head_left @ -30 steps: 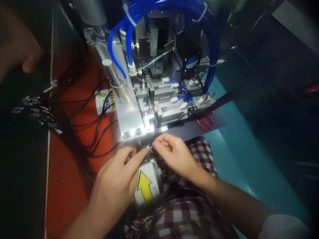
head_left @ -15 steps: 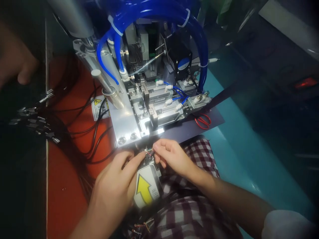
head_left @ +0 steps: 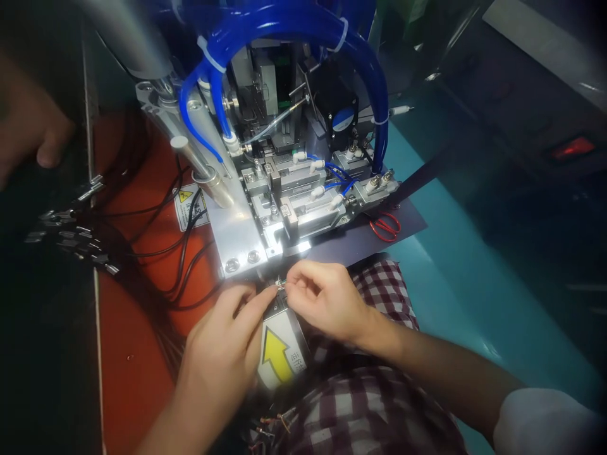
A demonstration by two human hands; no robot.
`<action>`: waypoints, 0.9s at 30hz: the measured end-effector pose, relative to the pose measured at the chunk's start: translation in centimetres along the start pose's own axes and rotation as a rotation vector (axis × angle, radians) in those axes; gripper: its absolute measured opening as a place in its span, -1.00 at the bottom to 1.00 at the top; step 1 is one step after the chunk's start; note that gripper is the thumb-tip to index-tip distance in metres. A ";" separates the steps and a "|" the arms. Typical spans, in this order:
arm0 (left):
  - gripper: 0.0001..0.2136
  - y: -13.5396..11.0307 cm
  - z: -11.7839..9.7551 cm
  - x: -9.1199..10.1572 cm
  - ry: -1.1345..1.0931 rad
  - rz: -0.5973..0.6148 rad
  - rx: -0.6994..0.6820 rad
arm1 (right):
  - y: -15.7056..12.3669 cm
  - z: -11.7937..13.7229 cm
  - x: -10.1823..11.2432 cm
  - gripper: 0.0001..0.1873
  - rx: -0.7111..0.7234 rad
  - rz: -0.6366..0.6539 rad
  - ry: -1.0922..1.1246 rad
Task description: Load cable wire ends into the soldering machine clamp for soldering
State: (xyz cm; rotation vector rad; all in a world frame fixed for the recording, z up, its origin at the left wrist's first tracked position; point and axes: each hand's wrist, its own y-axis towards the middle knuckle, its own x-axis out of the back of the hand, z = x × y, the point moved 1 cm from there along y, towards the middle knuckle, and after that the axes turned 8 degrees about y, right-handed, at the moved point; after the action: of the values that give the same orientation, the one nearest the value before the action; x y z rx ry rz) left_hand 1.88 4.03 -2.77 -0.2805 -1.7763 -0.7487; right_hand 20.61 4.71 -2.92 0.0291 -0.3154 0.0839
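Thin wires [head_left: 280, 284] with fine ends show between my two hands, just in front of the machine's front edge. My left hand [head_left: 222, 341] is closed, with thumb and forefinger pinching these wires from the left. From the right, my right hand [head_left: 327, 297] pinches at the same small wires, its fingertips almost touching the left ones. What exactly lies under the fingertips is too small to make out. Below the hands is a metal block with a yellow arrow label [head_left: 277, 354]. Behind them stands a machine [head_left: 303, 202] with metal slides and blue air tubes [head_left: 284, 22].
Black cables [head_left: 156, 309] with metal-ended connectors [head_left: 71, 234] lie on the orange surface [head_left: 128, 354] at left. Red-handled scissors [head_left: 385, 226] rest right of the machine. More wire ends [head_left: 272, 424] hang near the checked cloth [head_left: 341, 404]. Another person's hand [head_left: 42, 126] is at upper left.
My right hand has turned and its fingers have curled in closer to the left fingertips. My left hand stays nearly in place. The view has shifted slightly.
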 end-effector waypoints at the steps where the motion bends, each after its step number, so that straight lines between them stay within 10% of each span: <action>1: -0.76 0.0 0.0 0.0 -0.002 -0.004 0.000 | 0.2 -0.2 0.0 -0.89 -0.079 0.014 0.078; 7: -0.76 0.2 0.0 0.2 -0.006 0.003 -0.004 | 0.7 -1.4 0.3 -0.93 -0.410 0.120 0.423; 13: -0.75 0.3 -0.2 0.2 -0.024 -0.022 0.004 | 0.5 0.8 1.5 -0.88 -0.165 0.005 -0.033; 27: -0.76 0.5 -0.2 0.2 -0.019 -0.012 -0.008 | 0.6 -1.1 -1.5 -0.84 -0.291 -0.072 0.381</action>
State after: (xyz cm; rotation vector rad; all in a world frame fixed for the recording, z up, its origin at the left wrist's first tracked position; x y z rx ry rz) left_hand 2.23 4.25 -2.35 -0.2833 -1.7949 -0.7638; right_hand 19.46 5.23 -4.40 -0.2614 0.0561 -0.0290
